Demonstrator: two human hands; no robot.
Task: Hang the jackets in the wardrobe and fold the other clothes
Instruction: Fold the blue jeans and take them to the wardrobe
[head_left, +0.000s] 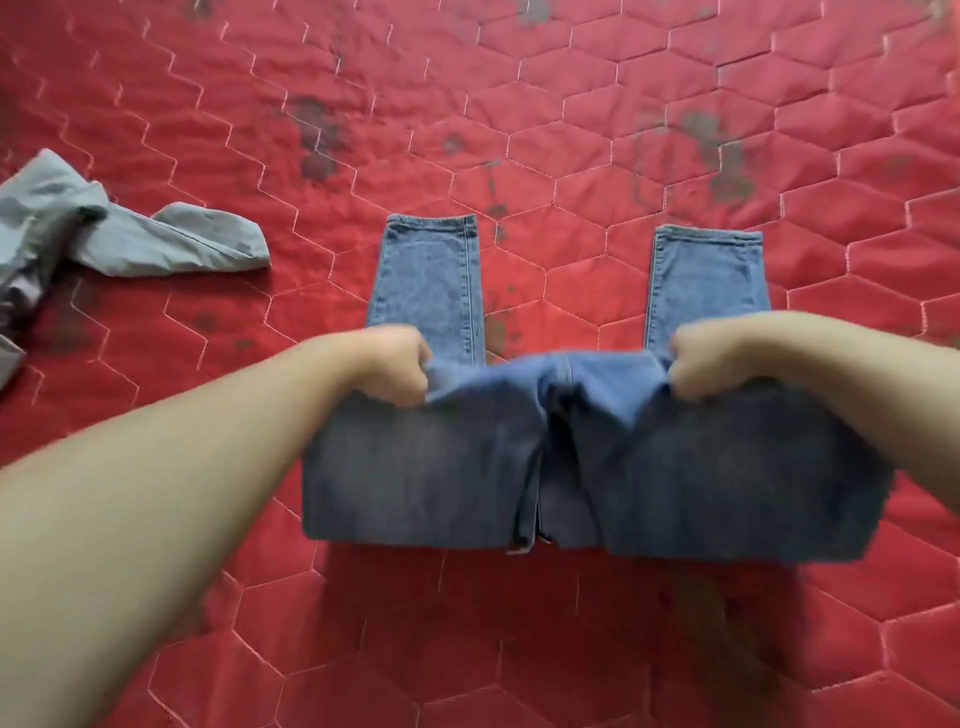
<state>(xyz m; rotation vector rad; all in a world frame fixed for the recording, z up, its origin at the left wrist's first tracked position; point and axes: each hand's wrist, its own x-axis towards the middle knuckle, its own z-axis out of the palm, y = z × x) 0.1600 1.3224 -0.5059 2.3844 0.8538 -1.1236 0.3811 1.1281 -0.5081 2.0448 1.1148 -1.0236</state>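
Observation:
A pair of blue jeans (571, 467) is in the middle of the head view, over a red quilted bedspread (519, 104). My left hand (395, 366) grips the denim at its left side and my right hand (701, 364) grips it at the right side. The upper part of the jeans is lifted off the bed and hangs toward me, blurred. Both leg ends lie flat on the bedspread beyond my hands, apart from each other.
A crumpled grey-blue garment (104, 234) lies on the bedspread at the far left, partly cut off by the frame edge. The bedspread has dark worn patches and fills the whole view.

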